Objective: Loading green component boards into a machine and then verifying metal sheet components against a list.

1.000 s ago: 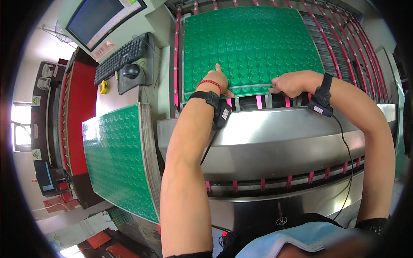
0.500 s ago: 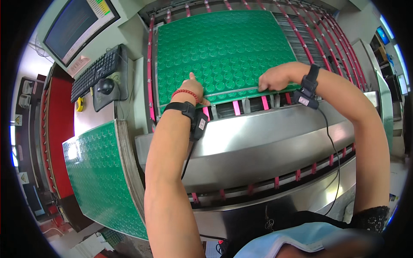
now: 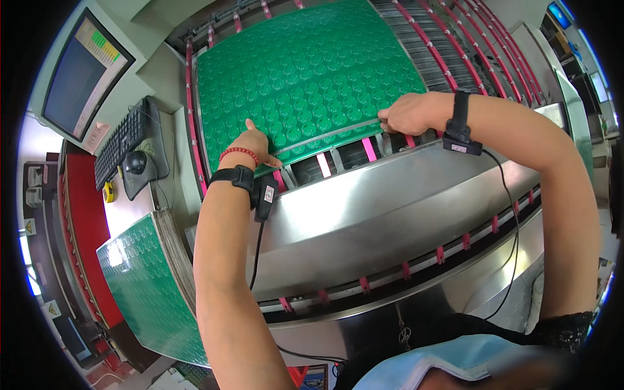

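The panel [image 3: 305, 84] is on rails [image 3: 193, 117], not yet released: right hand [image 3: 413, 112] pinches its near edge; left hand's [image 3: 250, 144] grip, I cannot tell; leftward waits a stack [image 3: 146, 286].

No wording sharp enough to read. On the dark machine [image 3: 47, 268] at far left, an upper sticker [image 3: 30, 226] and a lower sticker [image 3: 52, 309], both pale, each bearing a yellow triangular warning sign. On the left-wrist box [image 3: 262, 208], a small white label [image 3: 269, 194] with reddish marks; on the right-wrist box [image 3: 473, 150], a whitish tag [image 3: 458, 147], marks blurred. On the monitor [image 3: 81, 81], tiny rows of text, partly backed in yellow and green, too small to make out. Just below its screen, a pale pinkish note [image 3: 97, 132], lettering blurred. On the keyboard [image 3: 121, 146], key legends likewise too small.
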Demonstrator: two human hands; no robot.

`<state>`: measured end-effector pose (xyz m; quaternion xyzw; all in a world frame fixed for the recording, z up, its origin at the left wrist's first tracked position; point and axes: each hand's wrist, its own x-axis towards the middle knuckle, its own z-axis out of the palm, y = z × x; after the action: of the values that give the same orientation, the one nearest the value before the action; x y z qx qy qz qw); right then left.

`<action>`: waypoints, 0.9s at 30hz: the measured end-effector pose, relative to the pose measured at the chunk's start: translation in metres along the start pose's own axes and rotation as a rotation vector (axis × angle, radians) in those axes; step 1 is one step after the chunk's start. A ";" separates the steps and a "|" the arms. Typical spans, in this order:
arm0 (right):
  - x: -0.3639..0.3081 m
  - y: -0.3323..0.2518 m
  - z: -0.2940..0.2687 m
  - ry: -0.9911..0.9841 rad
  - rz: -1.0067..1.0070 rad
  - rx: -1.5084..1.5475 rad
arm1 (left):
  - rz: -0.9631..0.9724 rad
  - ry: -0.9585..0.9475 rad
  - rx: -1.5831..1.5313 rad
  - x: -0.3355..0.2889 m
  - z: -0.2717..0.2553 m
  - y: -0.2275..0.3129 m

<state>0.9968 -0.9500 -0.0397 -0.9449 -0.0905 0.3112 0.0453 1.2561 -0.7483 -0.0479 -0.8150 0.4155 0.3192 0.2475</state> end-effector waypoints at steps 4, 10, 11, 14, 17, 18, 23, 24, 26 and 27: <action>-0.005 0.008 -0.003 -0.065 -0.005 0.089 | -0.060 0.013 -0.136 0.001 0.006 -0.001; -0.048 0.046 -0.001 -0.250 0.145 0.140 | -0.047 0.027 -0.121 0.005 0.008 -0.004; -0.055 0.048 0.004 -0.257 0.147 0.140 | -0.060 0.018 -0.115 0.005 0.005 -0.005; -0.066 0.046 0.021 -0.155 0.084 0.225 | -0.046 0.022 -0.088 0.001 0.002 -0.001; -0.067 0.051 0.020 -0.204 0.088 0.171 | -0.021 0.011 -0.084 0.000 -0.001 0.001; -0.068 0.052 0.022 -0.205 0.091 0.172 | -0.014 0.016 -0.091 0.000 -0.002 0.000; -0.063 0.049 0.023 -0.123 0.067 0.274 | -0.066 0.038 -0.104 -0.008 0.004 -0.005; -0.064 0.056 0.029 0.001 -0.015 0.334 | -0.072 0.042 -0.119 -0.008 0.002 -0.004; -0.060 0.069 0.039 0.077 0.024 0.385 | -0.041 0.073 -0.107 -0.012 0.007 -0.006; -0.063 0.072 0.042 0.138 0.065 0.462 | 0.006 0.079 -0.087 -0.019 0.009 -0.005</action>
<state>0.9323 -1.0314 -0.0471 -0.9309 0.0169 0.2598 0.2562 1.2491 -0.7294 -0.0395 -0.8356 0.4131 0.3055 0.1942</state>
